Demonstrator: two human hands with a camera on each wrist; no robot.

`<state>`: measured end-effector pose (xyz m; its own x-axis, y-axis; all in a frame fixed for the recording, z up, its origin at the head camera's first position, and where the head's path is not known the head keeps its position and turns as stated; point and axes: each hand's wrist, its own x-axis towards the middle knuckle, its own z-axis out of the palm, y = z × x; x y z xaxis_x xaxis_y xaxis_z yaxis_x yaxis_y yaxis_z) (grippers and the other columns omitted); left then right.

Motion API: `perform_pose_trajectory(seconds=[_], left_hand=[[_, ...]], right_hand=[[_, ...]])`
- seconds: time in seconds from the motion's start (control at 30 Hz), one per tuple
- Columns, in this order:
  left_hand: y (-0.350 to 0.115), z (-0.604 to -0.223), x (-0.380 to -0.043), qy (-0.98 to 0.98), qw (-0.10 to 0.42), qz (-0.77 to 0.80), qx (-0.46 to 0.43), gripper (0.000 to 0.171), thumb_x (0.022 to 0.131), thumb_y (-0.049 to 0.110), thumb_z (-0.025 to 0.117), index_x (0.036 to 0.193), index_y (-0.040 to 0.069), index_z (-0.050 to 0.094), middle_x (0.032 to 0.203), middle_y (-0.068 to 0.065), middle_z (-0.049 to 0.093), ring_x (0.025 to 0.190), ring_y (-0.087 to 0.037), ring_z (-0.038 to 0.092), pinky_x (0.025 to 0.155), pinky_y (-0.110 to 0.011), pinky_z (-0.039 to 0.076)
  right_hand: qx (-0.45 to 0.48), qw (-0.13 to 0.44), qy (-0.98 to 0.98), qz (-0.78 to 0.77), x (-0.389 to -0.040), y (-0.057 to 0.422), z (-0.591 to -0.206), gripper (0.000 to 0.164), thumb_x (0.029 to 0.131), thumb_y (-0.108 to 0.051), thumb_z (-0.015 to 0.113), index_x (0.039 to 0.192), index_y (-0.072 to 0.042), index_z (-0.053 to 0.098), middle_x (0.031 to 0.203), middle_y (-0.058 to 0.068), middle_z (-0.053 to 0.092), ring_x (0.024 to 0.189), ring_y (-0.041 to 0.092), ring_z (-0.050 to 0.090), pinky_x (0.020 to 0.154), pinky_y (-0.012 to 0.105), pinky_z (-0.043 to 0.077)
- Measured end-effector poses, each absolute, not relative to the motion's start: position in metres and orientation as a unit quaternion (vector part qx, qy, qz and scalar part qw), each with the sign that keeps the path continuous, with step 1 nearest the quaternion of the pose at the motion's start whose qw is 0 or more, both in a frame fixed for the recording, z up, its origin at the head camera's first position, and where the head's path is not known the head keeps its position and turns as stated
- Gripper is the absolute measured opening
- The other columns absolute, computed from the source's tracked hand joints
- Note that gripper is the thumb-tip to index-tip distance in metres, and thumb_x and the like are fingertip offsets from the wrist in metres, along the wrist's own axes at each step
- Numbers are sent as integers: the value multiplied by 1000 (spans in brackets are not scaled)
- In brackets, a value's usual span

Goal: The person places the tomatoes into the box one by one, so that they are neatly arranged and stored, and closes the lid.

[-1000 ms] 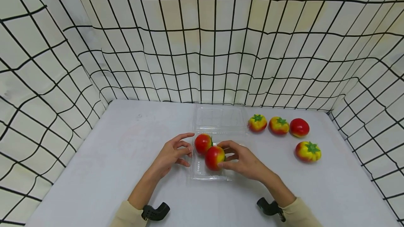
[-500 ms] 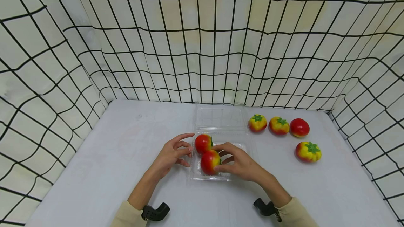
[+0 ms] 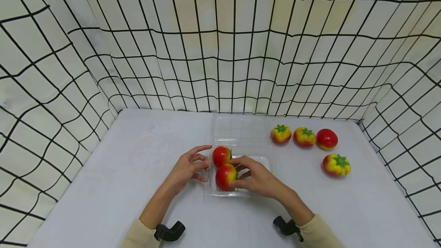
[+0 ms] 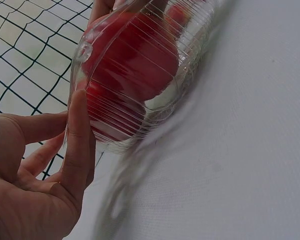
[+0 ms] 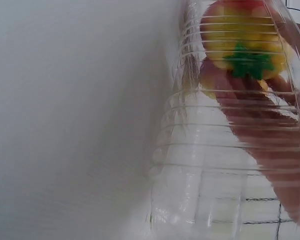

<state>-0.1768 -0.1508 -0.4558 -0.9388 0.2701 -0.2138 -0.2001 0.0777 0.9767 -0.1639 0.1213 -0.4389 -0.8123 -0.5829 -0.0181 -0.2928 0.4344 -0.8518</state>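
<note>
A clear plastic clamshell box point(image 3: 256, 192) lies with its lid folded back. Inside it, a red-and-yellow toy tomato point(image 3: 221, 156) sits at the left. My right hand point(image 3: 260, 177) reaches into the box and holds a second tomato point(image 3: 225, 177) in front of it, thumb on its near side and fingers behind. Through the ribbed wall, the right wrist view shows a tomato's green leafy top point(image 5: 250, 61). My left hand point(image 3: 186, 169) is at the box's left edge. In the left wrist view, its thumb and fingers point(image 4: 77, 130) pinch the rim.
On the right of the white table point(image 3: 155, 137) lie several more toy tomatoes: a yellow-red one point(image 3: 280, 135), another point(image 3: 304, 137), a red one point(image 3: 327, 139) and one nearer point(image 3: 336, 165). Black netting point(image 3: 234, 60) and pale walls enclose the table at the back and sides.
My right hand has moved left and slightly down with the tomato, bringing it toward the box's front left corner. My left hand has stayed at the rim.
</note>
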Motion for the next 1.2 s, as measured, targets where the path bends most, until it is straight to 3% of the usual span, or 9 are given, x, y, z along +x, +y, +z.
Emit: perform_pose_trajectory(seconds=[0.23, 0.5, 0.8, 1.2], left_hand=[[-151, -457, -177, 718, 172, 674, 21, 56, 100, 13, 69, 153, 16, 50, 112, -18, 64, 87, -21, 66, 67, -31, 65], [-151, -458, -179, 720, 172, 672, 19, 55, 100, 15, 70, 152, 19, 52, 107, -11, 65, 86, -21, 66, 68, -31, 65], [-152, -458, -177, 721, 171, 671, 22, 55, 100, 17, 70, 152, 18, 51, 110, -16, 64, 84, -20, 66, 68, -30, 65], [-151, -458, -178, 709, 177, 682, 31, 56, 100, 15, 70, 152, 16, 50, 103, -7, 64, 79, -17, 66, 68, -29, 65]], right_hand=[[-261, 160, 831, -464, -163, 118, -438, 59, 89, -22, 83, 143, -14, 59, 138, 8, 63, 120, 27, 66, 99, 39, 62], [-258, 165, 829, -468, -163, 116, -440, 60, 89, -21, 83, 143, -14, 59, 137, 6, 63, 119, 24, 66, 98, 38, 63], [-256, 165, 825, -476, -163, 110, -441, 57, 88, -20, 84, 138, -13, 58, 134, 5, 65, 118, 23, 67, 97, 35, 63], [-260, 142, 830, -472, -160, 101, -439, 54, 88, -18, 85, 135, -10, 61, 130, 9, 66, 119, 28, 65, 92, 34, 64]])
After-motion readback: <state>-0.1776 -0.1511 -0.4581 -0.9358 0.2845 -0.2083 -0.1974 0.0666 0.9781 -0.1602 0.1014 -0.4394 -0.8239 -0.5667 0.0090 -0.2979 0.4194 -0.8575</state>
